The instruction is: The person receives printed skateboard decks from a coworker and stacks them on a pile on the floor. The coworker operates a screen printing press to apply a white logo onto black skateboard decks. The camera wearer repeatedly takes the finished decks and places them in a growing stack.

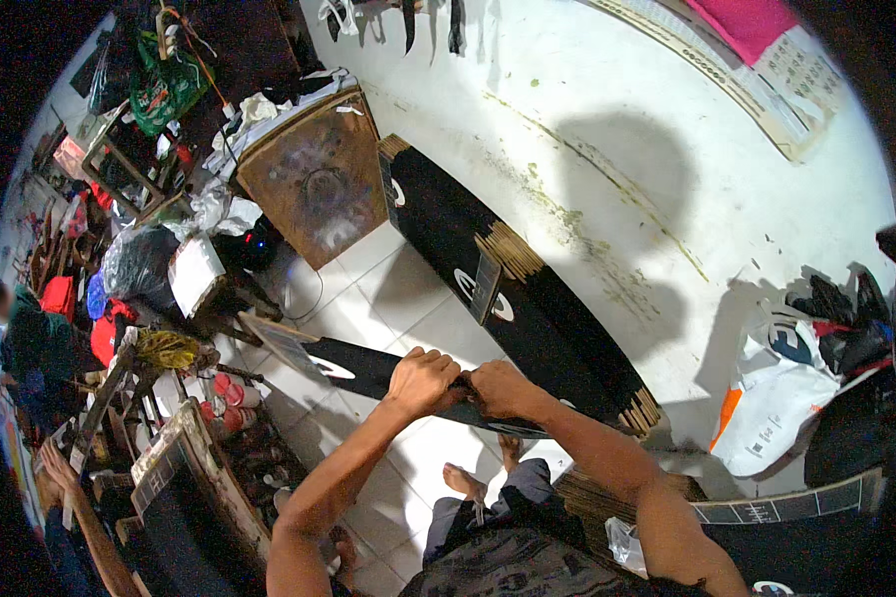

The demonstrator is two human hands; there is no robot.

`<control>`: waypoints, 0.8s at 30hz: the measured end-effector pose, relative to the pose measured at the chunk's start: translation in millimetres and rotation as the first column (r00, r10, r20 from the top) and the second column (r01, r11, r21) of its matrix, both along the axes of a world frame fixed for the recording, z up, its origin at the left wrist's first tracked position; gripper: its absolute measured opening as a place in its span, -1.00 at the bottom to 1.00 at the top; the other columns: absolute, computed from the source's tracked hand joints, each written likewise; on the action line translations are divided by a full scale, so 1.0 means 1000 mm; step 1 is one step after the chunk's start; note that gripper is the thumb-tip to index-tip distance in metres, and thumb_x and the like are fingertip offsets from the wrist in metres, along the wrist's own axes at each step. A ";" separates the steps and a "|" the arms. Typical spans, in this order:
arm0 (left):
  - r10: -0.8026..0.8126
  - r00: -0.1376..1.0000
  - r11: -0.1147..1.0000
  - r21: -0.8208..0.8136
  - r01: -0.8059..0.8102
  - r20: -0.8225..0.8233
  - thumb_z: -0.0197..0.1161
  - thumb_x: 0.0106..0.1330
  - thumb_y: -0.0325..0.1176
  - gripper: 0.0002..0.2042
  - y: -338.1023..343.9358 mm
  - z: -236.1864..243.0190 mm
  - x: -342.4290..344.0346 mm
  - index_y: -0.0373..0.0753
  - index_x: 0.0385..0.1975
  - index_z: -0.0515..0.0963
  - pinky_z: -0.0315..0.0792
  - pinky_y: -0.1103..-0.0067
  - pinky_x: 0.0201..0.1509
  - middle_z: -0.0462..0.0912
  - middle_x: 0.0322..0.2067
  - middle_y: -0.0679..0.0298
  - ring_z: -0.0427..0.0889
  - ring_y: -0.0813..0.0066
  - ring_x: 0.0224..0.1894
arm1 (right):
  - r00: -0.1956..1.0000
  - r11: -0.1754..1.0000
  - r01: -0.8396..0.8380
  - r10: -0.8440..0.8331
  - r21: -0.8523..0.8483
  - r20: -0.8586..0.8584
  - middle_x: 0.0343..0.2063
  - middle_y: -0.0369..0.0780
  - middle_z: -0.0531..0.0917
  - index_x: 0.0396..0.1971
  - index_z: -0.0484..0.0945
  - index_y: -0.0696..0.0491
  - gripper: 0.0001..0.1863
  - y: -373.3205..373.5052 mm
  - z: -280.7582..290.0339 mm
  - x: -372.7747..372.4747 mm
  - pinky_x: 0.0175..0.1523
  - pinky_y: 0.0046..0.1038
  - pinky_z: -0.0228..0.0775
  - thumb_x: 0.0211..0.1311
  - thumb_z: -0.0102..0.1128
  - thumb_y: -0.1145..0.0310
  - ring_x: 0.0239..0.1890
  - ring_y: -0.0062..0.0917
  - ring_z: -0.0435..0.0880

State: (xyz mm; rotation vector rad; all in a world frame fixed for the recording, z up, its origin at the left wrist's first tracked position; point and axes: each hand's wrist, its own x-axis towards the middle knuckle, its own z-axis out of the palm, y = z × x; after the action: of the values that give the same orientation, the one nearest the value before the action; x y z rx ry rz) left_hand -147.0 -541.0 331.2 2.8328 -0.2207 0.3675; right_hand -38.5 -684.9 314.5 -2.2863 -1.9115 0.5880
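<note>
Black with white marks, the long panel is in both hands. The left hand and right hand are curled tight on it, side by side. Best hold it level, I think, and not bump the long black board just past the hands.

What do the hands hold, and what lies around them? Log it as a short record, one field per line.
Left hand: closed on a black strip
Right hand: closed on the same strip, close beside the left hand
Strip: long, black, with white markings
Beyond the hands: long black stack with brown edges, beside the white wall
Right side: white bag with an orange patch
Far left: another person's hand
Floor: pale tiles
</note>
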 end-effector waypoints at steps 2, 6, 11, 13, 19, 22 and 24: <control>0.086 0.984 0.996 -0.023 -0.090 -0.156 0.34 -0.17 -0.24 -0.70 0.000 -0.017 0.001 -0.22 -0.46 0.47 0.30 0.47 -0.20 0.52 -0.46 0.24 0.50 0.31 -0.30 | 0.997 0.999 0.040 -0.039 0.007 -0.073 -0.58 -0.04 0.58 -0.42 0.49 0.13 -0.77 -0.001 -0.040 0.001 -0.33 -0.23 0.41 -0.16 0.15 0.40 -0.45 -0.16 0.59; 0.476 0.879 0.843 -0.283 -0.456 0.002 0.32 -0.13 -0.35 -0.57 -0.023 -0.068 -0.015 -0.24 -0.20 0.39 0.16 0.35 -0.02 0.46 -0.25 0.19 0.39 0.25 -0.13 | 0.991 0.981 0.081 -0.098 -0.175 -0.091 -0.59 -0.05 0.58 -0.44 0.49 0.16 -0.77 -0.004 -0.114 0.010 -0.34 -0.22 0.42 -0.13 0.08 0.36 -0.46 -0.17 0.59; 0.658 0.682 0.607 -0.311 -0.731 -0.319 0.25 -0.02 -0.34 -0.64 -0.054 -0.163 -0.070 -0.25 -0.19 0.40 0.23 0.32 -0.08 0.50 -0.29 0.15 0.46 0.18 -0.19 | 0.942 0.941 0.298 -0.317 -0.157 -0.110 -0.46 -0.02 0.57 -0.44 0.50 0.13 -0.78 -0.014 -0.190 0.053 -0.20 -0.18 0.38 -0.18 0.05 0.40 -0.33 -0.16 0.57; 0.649 0.563 0.484 -0.294 -0.824 -0.512 0.26 -0.02 -0.34 -0.65 -0.081 -0.193 -0.102 -0.25 -0.21 0.42 0.30 0.33 -0.13 0.53 -0.33 0.15 0.50 0.17 -0.24 | 0.929 0.918 0.340 -0.361 -0.204 -0.077 -0.46 0.00 0.57 -0.45 0.50 0.13 -0.78 -0.021 -0.213 0.075 -0.20 -0.16 0.37 -0.17 0.04 0.39 -0.33 -0.14 0.57; 0.505 0.327 0.299 -0.194 -0.934 -0.798 0.29 -0.04 -0.31 -0.68 -0.156 -0.231 -0.162 -0.23 -0.27 0.46 0.40 0.36 -0.20 0.58 -0.35 0.16 0.55 0.21 -0.26 | 0.883 0.866 0.437 -0.465 -0.243 -0.068 -0.42 0.06 0.55 -0.40 0.48 0.23 -0.70 -0.062 -0.254 0.129 -0.14 -0.15 0.35 -0.14 0.08 0.34 -0.31 -0.07 0.53; 0.506 0.255 0.226 -0.159 -0.961 -0.824 0.26 0.00 -0.22 -0.67 -0.168 -0.243 -0.163 -0.22 -0.25 0.47 0.44 0.38 -0.24 0.60 -0.40 0.15 0.58 0.22 -0.33 | 0.843 0.815 0.506 -0.537 -0.283 -0.041 -0.37 0.06 0.55 -0.31 0.48 0.23 -0.67 -0.084 -0.266 0.143 -0.10 -0.15 0.34 -0.11 0.09 0.34 -0.25 -0.08 0.53; 0.506 0.192 0.156 -0.129 -0.979 -0.841 0.25 0.00 -0.18 -0.66 -0.172 -0.251 -0.161 -0.25 -0.28 0.50 0.45 0.39 -0.23 0.60 -0.43 0.12 0.59 0.19 -0.34 | 0.821 0.793 0.537 -0.570 -0.288 -0.038 -0.34 0.04 0.56 -0.26 0.48 0.22 -0.66 -0.096 -0.273 0.152 -0.05 -0.16 0.32 -0.06 0.10 0.34 -0.20 -0.10 0.52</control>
State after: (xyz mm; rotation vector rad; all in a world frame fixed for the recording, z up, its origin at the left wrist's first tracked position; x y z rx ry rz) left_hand -308.0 -713.0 80.0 1.7818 1.4426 -0.3419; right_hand 113.1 -781.2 41.5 -2.7182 -1.0531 0.9086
